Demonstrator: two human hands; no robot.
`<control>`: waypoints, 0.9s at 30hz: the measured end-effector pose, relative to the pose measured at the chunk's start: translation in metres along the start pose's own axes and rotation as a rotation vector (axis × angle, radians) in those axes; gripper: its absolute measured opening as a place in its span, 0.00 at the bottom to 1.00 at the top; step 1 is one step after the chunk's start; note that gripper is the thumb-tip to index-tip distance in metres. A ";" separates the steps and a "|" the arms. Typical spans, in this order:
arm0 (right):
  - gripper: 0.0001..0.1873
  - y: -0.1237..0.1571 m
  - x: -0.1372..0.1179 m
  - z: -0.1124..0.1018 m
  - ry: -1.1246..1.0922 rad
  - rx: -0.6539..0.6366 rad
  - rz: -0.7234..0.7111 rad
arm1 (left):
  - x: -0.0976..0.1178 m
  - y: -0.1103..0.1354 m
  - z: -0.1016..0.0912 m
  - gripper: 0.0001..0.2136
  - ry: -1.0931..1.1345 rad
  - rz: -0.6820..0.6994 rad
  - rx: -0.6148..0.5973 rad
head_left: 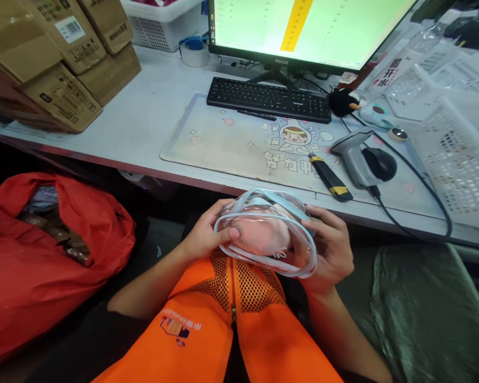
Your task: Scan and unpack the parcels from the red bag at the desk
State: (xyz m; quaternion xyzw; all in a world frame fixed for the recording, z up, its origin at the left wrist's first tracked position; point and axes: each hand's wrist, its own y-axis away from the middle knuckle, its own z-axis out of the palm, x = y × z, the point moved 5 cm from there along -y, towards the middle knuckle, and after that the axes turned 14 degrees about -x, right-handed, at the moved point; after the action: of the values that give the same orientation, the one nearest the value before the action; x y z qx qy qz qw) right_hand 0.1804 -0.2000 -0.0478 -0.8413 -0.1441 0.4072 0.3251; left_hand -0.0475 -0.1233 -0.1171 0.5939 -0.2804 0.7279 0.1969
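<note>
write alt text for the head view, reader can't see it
A person's left hand and right hand hold a clear, blue-edged pouch in front of an orange vest. Beyond it, a desk bears a monitor, keyboard and handheld scanner; a red bag sits at left.

The pale blue-edged rectangular desk mat point(207, 138) bears white Chinese lettering, of which 努力 is legible; the white upright sheet point(397, 66) at right shows 开水. Lettering on the black-framed widescreen monitor point(247, 26), stacked brown cardboard boxes point(24, 40), their white barcode label point(69, 29) and the orange mesh-panelled vest point(201, 348) is too small or blurred to read.
</note>
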 end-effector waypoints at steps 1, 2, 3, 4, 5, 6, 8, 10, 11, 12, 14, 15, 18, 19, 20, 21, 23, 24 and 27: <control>0.15 0.001 0.004 -0.001 -0.084 -0.028 0.022 | 0.002 0.000 -0.004 0.28 -0.025 -0.009 -0.015; 0.16 0.001 0.008 -0.003 -0.165 -0.069 0.049 | 0.006 0.000 -0.008 0.28 -0.056 -0.013 -0.033; 0.17 0.001 0.011 -0.006 -0.228 -0.114 0.081 | 0.011 0.000 -0.012 0.28 -0.092 -0.014 -0.059; 0.18 0.000 0.013 -0.010 -0.266 -0.161 0.113 | 0.017 0.000 -0.015 0.28 -0.134 -0.010 -0.095; 0.17 -0.003 0.014 -0.016 -0.283 -0.193 0.136 | 0.024 -0.001 -0.016 0.27 -0.178 -0.005 -0.141; 0.17 -0.007 0.014 -0.024 -0.288 -0.205 0.146 | 0.032 -0.001 -0.017 0.27 -0.221 -0.002 -0.196; 0.17 -0.022 0.006 -0.039 -0.292 -0.203 0.102 | 0.046 -0.004 -0.014 0.27 -0.295 -0.001 -0.318; 0.19 -0.040 -0.009 -0.043 -0.256 -0.319 0.012 | 0.057 -0.007 -0.007 0.30 -0.347 -0.027 -0.433; 0.20 -0.049 -0.018 -0.039 -0.220 -0.445 -0.034 | 0.062 -0.010 -0.002 0.32 -0.359 -0.045 -0.480; 0.19 -0.056 -0.025 -0.030 -0.186 -0.604 -0.076 | 0.065 -0.012 0.002 0.33 -0.360 -0.062 -0.516; 0.16 -0.062 -0.036 -0.009 -0.152 -0.913 -0.127 | 0.070 -0.018 0.009 0.33 -0.342 -0.082 -0.572; 0.15 -0.064 -0.040 0.000 -0.153 -1.021 -0.142 | 0.071 -0.021 0.012 0.32 -0.330 -0.085 -0.595; 0.18 -0.065 -0.042 0.025 -0.138 -1.173 -0.149 | 0.063 -0.028 0.014 0.29 -0.301 -0.117 -0.656; 0.19 -0.064 -0.041 0.031 -0.118 -1.202 -0.161 | 0.058 -0.029 0.014 0.29 -0.290 -0.140 -0.671; 0.20 -0.062 -0.039 0.037 -0.096 -1.232 -0.178 | 0.051 -0.030 0.012 0.29 -0.274 -0.168 -0.685; 0.20 -0.060 -0.037 0.041 -0.074 -1.263 -0.196 | 0.044 -0.031 0.011 0.29 -0.247 -0.203 -0.705; 0.21 -0.052 -0.031 0.048 -0.045 -1.321 -0.215 | 0.029 -0.029 0.010 0.30 -0.161 -0.287 -0.753; 0.22 -0.048 -0.028 0.050 -0.034 -1.344 -0.210 | 0.023 -0.028 0.009 0.30 -0.111 -0.335 -0.771; 0.26 -0.036 -0.017 0.055 0.001 -1.383 -0.157 | 0.006 -0.024 0.007 0.33 -0.004 -0.461 -0.786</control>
State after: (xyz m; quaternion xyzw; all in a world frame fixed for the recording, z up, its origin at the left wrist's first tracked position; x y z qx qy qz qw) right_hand 0.1276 -0.1578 -0.0394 -0.8425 -0.4307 0.1967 -0.2569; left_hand -0.0290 -0.1096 -0.1063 0.5222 -0.3964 0.5023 0.5638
